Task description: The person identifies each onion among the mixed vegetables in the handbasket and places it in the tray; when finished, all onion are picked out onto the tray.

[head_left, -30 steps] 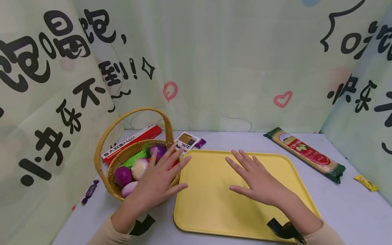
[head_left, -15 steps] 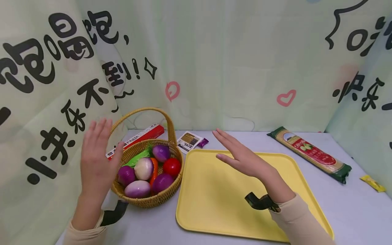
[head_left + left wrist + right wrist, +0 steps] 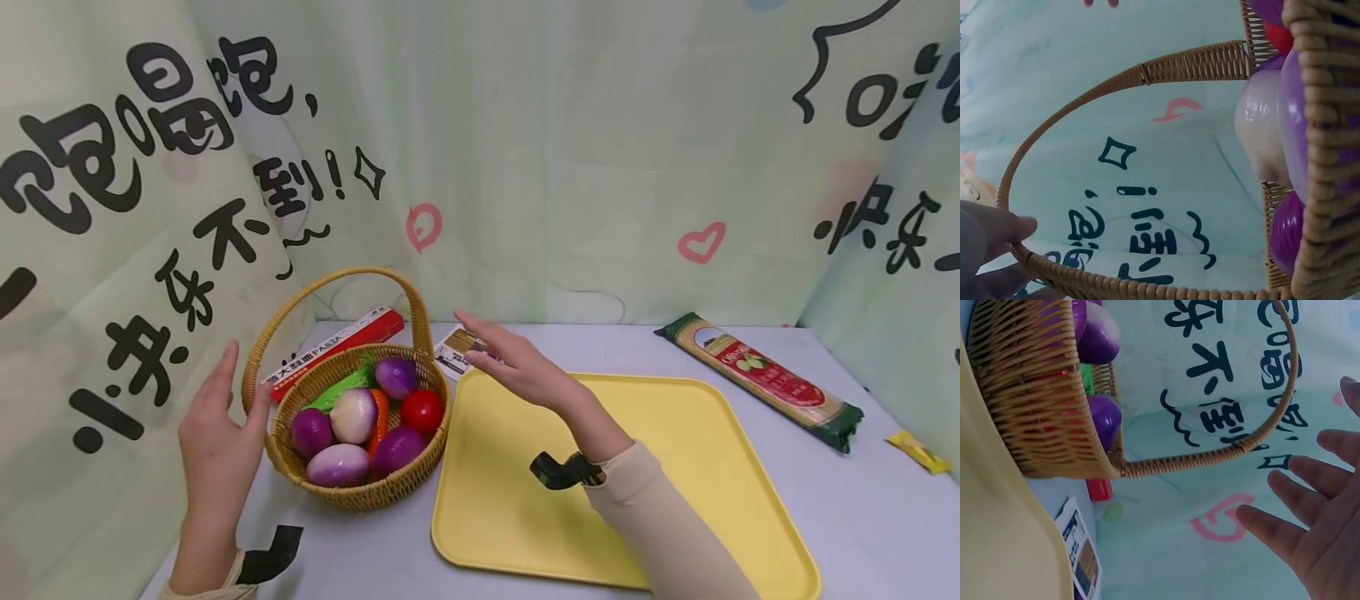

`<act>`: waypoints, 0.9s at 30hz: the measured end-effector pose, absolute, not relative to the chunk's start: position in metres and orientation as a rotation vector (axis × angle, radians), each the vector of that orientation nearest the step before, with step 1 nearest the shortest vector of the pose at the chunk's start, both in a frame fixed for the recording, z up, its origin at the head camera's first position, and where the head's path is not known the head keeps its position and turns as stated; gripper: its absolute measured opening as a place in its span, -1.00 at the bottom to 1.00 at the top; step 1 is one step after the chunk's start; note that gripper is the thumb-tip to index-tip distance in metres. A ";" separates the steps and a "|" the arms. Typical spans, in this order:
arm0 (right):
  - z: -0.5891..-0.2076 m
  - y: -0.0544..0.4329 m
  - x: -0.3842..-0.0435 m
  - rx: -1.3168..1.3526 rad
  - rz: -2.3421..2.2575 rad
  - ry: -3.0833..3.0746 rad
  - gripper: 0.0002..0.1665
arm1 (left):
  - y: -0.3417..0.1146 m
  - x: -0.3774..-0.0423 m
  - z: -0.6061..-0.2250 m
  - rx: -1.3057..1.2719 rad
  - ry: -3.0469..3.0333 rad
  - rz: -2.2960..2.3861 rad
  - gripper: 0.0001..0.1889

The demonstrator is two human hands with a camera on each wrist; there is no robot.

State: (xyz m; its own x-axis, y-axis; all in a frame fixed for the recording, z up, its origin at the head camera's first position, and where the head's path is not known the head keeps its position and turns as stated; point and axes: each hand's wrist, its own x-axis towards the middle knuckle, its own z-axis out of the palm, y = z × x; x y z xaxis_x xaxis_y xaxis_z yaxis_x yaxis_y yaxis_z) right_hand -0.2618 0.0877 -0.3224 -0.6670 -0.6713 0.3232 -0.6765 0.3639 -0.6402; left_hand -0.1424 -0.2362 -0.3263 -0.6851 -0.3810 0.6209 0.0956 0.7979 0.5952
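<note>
The left hand (image 3: 217, 454), thumb spread wide, holds nothing that I can see; whether it touches the basket handle (image 3: 417, 312) beside it, I cannot tell. The right hand (image 3: 525, 371) is also wide, its fingers straight, with the yellow tray (image 3: 510, 500) below. Between both hands stands the wicker basket (image 3: 360, 497). It is probably light and stiff, but its glossy vegetables (image 3: 352, 417) could roll, so the handle's top seems the safest hold. Behind lies a red box (image 3: 378, 327).

I see rough, woven wicker in the basket (image 3: 360, 497) and smooth, glossy, plastic-looking skin on the tomato (image 3: 422, 412). The tray (image 3: 510, 500) looks like smooth plastic, the packet (image 3: 757, 375) plastic film, my right sleeve (image 3: 667, 525) matt cloth.
</note>
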 end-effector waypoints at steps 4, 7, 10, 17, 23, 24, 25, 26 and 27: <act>-0.325 0.062 -0.270 1.308 1.352 -2.597 -0.30 | -0.232 -0.146 -0.328 0.216 -2.208 -0.776 -0.38; -0.325 0.042 -0.275 1.314 1.401 -2.609 -0.30 | -0.231 -0.146 -0.329 0.233 -2.206 -0.770 -0.40; -0.326 0.022 -0.278 1.323 1.437 -2.622 -0.31 | -0.232 -0.143 -0.329 0.256 -2.214 -0.758 -0.42; -0.336 -0.017 -0.283 1.351 1.455 -2.721 -0.31 | -0.235 -0.138 -0.326 0.280 -2.289 -0.738 -0.38; -0.346 -0.044 -0.290 1.416 1.344 -2.787 -0.30 | -0.234 -0.140 -0.323 0.264 -2.324 -0.745 -0.37; -0.348 -0.047 -0.291 1.447 1.321 -2.793 -0.29 | -0.234 -0.140 -0.322 0.265 -2.335 -0.751 -0.37; -0.350 -0.051 -0.293 1.483 1.293 -2.801 -0.29 | -0.234 -0.140 -0.321 0.270 -2.348 -0.754 -0.36; -0.353 -0.054 -0.294 1.520 1.278 -2.803 -0.29 | -0.233 -0.139 -0.321 0.274 -2.360 -0.757 -0.36; -0.356 -0.057 -0.295 1.550 1.264 -2.805 -0.29 | -0.233 -0.138 -0.320 0.275 -2.373 -0.763 -0.36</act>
State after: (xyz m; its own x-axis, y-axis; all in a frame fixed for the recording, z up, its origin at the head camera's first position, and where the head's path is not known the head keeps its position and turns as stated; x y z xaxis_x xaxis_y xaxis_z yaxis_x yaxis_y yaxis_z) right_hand -0.2946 -0.0574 -0.3556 -0.5585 -0.8257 0.0794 -0.6063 0.3411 -0.7184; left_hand -0.1385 -0.2333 -0.3200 -0.7838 -0.3677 0.5005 -0.0071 0.8111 0.5849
